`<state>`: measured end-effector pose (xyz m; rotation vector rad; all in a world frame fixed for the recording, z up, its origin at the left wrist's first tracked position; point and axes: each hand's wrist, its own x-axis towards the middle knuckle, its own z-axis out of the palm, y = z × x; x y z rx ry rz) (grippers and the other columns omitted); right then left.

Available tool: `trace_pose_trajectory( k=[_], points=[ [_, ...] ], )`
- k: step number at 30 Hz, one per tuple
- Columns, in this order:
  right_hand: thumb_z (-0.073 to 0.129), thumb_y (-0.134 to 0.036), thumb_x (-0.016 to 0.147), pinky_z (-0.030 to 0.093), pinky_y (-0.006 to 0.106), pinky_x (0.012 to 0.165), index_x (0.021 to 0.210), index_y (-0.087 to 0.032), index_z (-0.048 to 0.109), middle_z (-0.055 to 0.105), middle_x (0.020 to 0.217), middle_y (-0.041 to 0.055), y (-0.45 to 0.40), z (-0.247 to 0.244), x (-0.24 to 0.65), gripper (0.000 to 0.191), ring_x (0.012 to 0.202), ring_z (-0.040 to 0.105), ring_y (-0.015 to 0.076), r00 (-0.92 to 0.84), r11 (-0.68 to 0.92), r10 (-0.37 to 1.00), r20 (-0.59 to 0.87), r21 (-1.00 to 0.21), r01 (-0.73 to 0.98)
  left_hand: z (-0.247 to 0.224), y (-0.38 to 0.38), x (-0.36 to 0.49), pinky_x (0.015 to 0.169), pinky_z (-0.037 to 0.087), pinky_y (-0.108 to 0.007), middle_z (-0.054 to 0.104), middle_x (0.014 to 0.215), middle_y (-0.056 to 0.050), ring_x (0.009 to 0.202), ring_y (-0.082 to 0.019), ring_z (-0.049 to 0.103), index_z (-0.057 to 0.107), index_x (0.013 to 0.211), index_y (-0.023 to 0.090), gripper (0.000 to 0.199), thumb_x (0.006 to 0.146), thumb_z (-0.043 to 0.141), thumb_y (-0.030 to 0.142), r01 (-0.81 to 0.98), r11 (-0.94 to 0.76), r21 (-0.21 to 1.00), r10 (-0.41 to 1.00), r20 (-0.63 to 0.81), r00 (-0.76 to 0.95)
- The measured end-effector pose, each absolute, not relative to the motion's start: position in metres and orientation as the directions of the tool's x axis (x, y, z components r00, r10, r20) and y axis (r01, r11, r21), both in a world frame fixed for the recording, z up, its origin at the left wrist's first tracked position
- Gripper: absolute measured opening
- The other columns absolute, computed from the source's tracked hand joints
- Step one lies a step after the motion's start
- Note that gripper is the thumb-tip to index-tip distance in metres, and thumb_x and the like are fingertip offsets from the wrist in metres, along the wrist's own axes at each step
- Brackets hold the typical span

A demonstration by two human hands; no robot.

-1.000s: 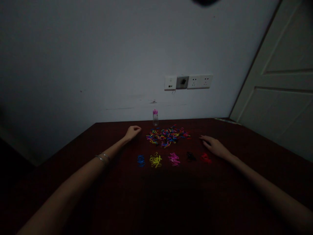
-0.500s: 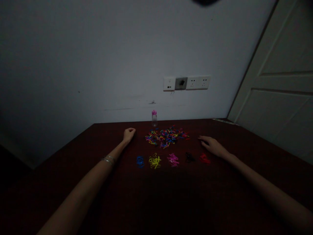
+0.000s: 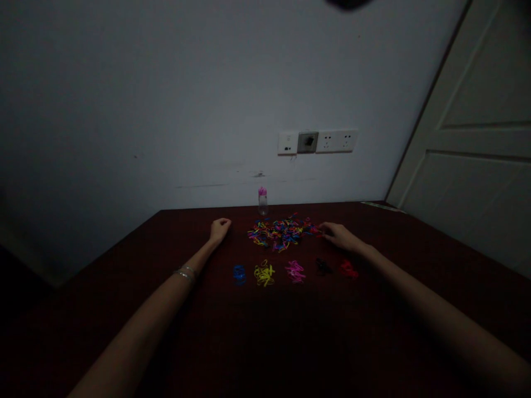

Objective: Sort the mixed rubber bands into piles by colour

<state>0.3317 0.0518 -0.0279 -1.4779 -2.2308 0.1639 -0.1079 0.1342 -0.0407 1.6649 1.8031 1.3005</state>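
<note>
A mixed pile of small coloured rubber bands [image 3: 279, 232] lies on the dark red table. My right hand [image 3: 341, 236] is at the pile's right edge, thumb and forefinger slightly apart beside some red bands. Left of the pile, my left hand [image 3: 219, 229] rests on the table with its fingers curled in; nothing shows in it. Nearer to me is a row of sorted bands: blue bands [image 3: 239, 274], yellow bands [image 3: 264, 273], pink bands [image 3: 295, 271], black bands [image 3: 323, 266] and red bands [image 3: 348, 269].
Behind the pile stands a clear bottle [image 3: 263, 205] with a pink top, close to the wall [image 3: 207, 110]. Sockets [image 3: 317, 142] are set in that wall above the table [image 3: 199, 342]. A pale panelled door [image 3: 477, 138] is on the right. The light is dim.
My right hand has moved left, from above the red bands to the right edge of the mixed pile. My left hand has stayed in place.
</note>
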Motion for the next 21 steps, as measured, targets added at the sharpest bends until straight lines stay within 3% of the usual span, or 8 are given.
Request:
trace_pose_trajectory(
  k=[8,15,21],
  points=[
    [0.048,-0.015,0.076,0.047,0.03,0.077,0.103,-0.018,0.057,0.065,0.095,0.008,0.051,-0.026,0.334,0.029,0.085,0.061,0.0189,-0.355,0.433,0.893,0.275,-0.321,0.842,-0.039,0.132,-0.108,0.067,0.045,-0.024,0.069,0.076,-0.006,0.075,-0.018,0.062,0.068,0.082,0.013,0.029,0.072,0.051,0.033,0.589,-0.13,0.797,0.92,0.319,-0.228],
    [0.046,-0.027,0.078,0.046,0.029,0.069,0.105,-0.018,0.054,0.062,0.082,0.0055,0.023,-0.011,0.352,0.03,0.073,0.058,0.0164,-0.361,0.436,0.899,0.247,-0.447,0.781,-0.04,0.132,-0.108,0.065,0.044,-0.025,0.067,0.067,-0.005,0.069,-0.018,0.061,0.069,0.078,0.013,0.031,0.072,0.051,0.037,0.576,-0.155,0.803,0.915,0.336,-0.222],
    [0.048,-0.034,0.075,0.046,0.029,0.067,0.098,-0.016,0.058,0.061,0.079,0.0045,-0.019,0.019,0.357,0.031,0.071,0.056,0.0159,-0.423,0.354,0.906,0.008,-0.56,0.749,-0.046,0.139,-0.108,0.06,0.043,-0.023,0.066,0.067,-0.005,0.066,-0.017,0.06,0.068,0.075,0.012,0.029,0.071,0.051,0.035,0.554,-0.161,0.816,0.915,0.334,-0.226]
  ],
)
